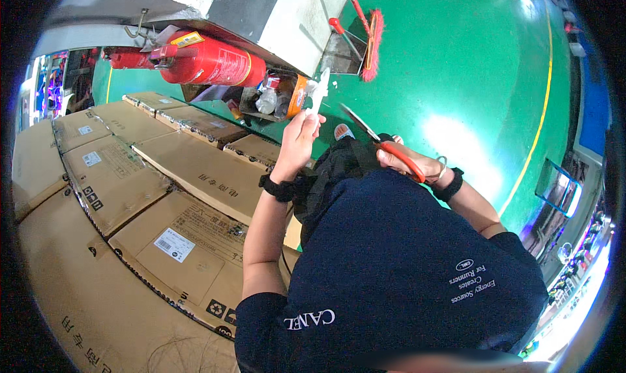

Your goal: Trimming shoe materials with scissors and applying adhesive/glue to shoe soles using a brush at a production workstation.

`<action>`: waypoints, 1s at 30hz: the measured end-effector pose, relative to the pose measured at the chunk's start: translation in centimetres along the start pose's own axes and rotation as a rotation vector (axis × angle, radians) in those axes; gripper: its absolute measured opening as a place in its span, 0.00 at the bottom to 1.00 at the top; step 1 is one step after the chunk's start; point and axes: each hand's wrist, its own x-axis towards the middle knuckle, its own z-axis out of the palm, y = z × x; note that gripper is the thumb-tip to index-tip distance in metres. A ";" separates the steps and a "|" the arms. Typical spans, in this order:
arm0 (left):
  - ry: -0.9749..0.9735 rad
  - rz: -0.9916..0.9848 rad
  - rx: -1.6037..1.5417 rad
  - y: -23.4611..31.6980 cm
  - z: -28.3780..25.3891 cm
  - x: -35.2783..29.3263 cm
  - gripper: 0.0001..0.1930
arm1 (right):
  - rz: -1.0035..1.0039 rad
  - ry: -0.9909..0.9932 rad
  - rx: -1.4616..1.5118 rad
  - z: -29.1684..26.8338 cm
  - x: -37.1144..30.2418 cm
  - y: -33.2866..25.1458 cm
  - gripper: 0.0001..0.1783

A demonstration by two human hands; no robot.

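Observation:
My left hand is closed in a pinch round a white crumpled strip, which stands up from the fingertips. Whether the strip is paper or plastic I cannot tell. To its right, my right hand grips a pair of scissors by the orange-red handles. Their metal blades point up and left toward the strip but stay apart from it. Just beyond my left hand is a rubbish bin with an orange side, filled with crumpled white waste and other litter.
Large cardboard boxes are stacked along my left. A red fire extinguisher hangs or stands by the white pillar. Farther ahead, a red broom and a dustpan rest on the green floor, which carries a yellow line.

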 end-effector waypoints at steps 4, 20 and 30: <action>-0.032 0.056 0.078 0.1 0.1 0.3 0.14 | -0.112 -0.095 -0.005 0.2 0.5 -1.6 0.29; -0.064 0.119 0.149 -0.3 0.9 0.4 0.14 | -0.079 -0.152 0.046 0.3 2.4 -1.8 0.27; -0.046 0.194 0.155 0.0 2.5 0.4 0.13 | -0.066 -0.047 0.114 1.0 3.3 -2.6 0.29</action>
